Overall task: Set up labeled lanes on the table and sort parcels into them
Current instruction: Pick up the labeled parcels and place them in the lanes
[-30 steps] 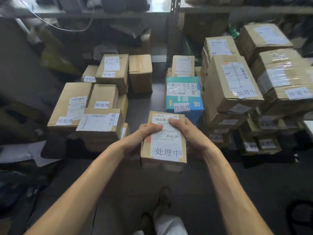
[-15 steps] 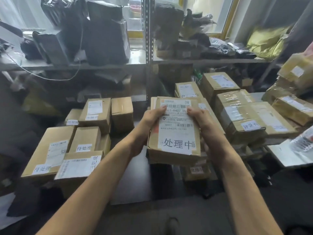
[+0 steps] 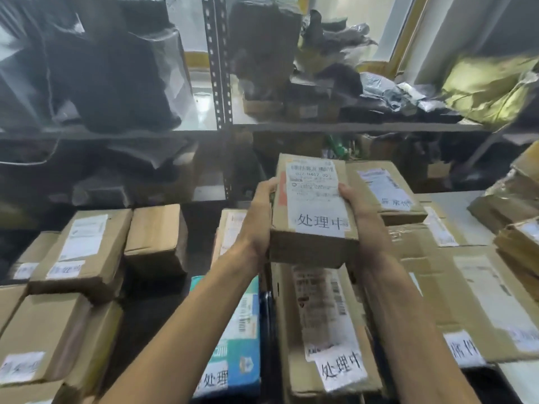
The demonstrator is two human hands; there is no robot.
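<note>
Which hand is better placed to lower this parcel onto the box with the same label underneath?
Probably right, narrowly. Both grip the parcel, but the right hand is over the matching box, while the left hand reaches across the blue parcel.

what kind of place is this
Likely a parcel sorting room: stacked cardboard boxes with shipping labels and tags, a metal shelf rack holding black bagged packages, and a labelled parcel gripped by the left hand and right hand.

I see a perforated metal shelf post [image 3: 217, 68] at top centre, dark plastic-wrapped bundles [image 3: 116, 77] upper left, and possibly a yellow bag [image 3: 490, 88] upper right.
</note>
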